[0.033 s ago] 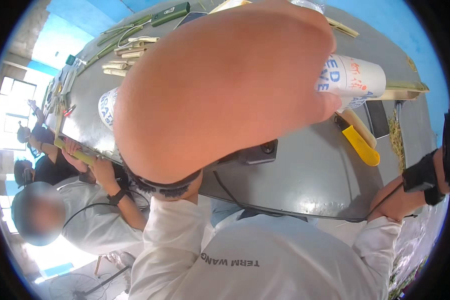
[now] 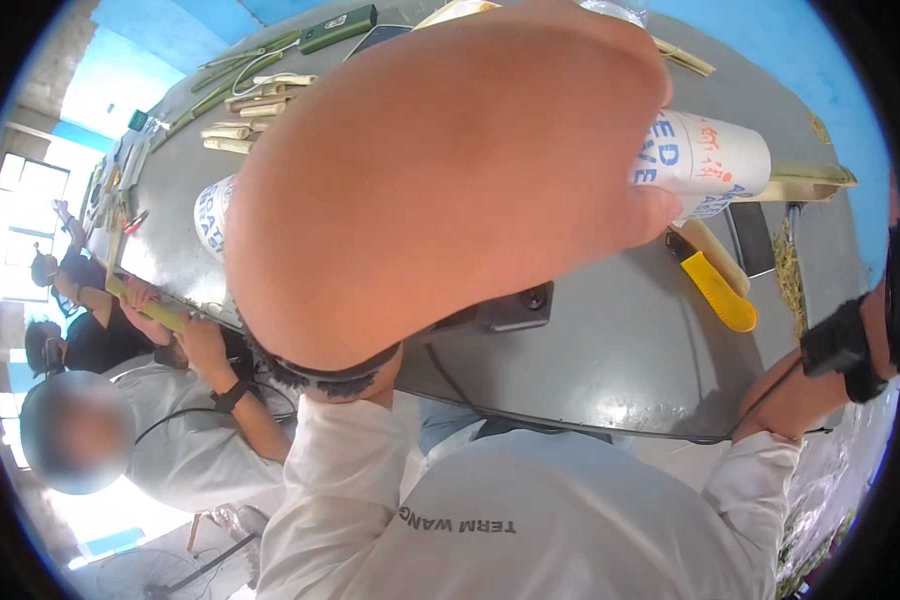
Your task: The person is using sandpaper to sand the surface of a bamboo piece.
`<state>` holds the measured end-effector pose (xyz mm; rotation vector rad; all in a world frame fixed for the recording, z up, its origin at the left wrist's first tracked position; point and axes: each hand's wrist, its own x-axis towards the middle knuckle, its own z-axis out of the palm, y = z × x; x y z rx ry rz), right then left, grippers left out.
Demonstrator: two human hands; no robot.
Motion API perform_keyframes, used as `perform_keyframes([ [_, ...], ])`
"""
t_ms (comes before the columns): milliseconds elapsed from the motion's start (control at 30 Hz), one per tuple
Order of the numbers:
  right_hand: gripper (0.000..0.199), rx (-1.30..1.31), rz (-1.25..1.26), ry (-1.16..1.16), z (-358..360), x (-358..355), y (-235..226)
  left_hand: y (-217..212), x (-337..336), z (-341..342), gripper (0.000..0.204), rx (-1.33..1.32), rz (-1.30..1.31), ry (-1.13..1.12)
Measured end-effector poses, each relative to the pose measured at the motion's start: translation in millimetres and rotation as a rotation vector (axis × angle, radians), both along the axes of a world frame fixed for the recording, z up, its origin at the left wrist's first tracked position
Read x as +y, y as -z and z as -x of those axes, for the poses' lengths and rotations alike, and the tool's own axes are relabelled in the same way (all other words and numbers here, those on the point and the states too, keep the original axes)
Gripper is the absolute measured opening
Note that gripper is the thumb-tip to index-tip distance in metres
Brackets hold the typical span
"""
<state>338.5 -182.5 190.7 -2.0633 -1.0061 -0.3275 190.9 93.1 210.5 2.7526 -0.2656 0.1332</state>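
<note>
My left hand [image 2: 450, 170] is raised close to the camera and fills the upper middle, with a dark band [image 2: 320, 378] at its wrist. At its right end, the thumb and fingers curl against a white paper cup [image 2: 715, 165] with blue and red print. Another part of a similar white printed cup [image 2: 210, 215] shows left of the hand; whether the two belong together is hidden. My right forearm [image 2: 770, 400], wearing a black strapped device [image 2: 835, 345], rises along the table's right edge, and its hand does not show.
A yellow-handled knife [image 2: 720, 290] lies on the grey table [image 2: 610, 340], near a dark phone [image 2: 752, 240] and a split bamboo piece [image 2: 815, 182]. Bamboo pieces [image 2: 255, 115] and a green box [image 2: 338, 28] lie at far left. At left, a co-worker holds a bamboo strip [image 2: 150, 305].
</note>
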Motion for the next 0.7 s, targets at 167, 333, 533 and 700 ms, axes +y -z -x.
perform_keyframes([
  [167, 0.037, 0.153, 0.101, -0.227, 12.9, 37.3, -23.2, -7.1, 5.7, 5.4, 0.055, 0.005, -0.059, -0.030],
  [333, 0.043, 0.386, 0.648, -0.293, 18.9, 46.3, -39.3, -5.6, 18.4, 12.3, 0.059, -0.045, -0.115, -0.126],
  [533, 0.043, 0.193, 0.801, -0.299, 22.3, 48.5, -32.1, -0.2, 20.3, 17.2, 0.059, -0.155, -0.138, -0.058],
  [700, 0.041, 0.031, 0.635, -0.245, 22.1, 50.3, -10.0, 1.8, 17.0, 16.6, 0.058, -0.223, -0.135, -0.050],
])
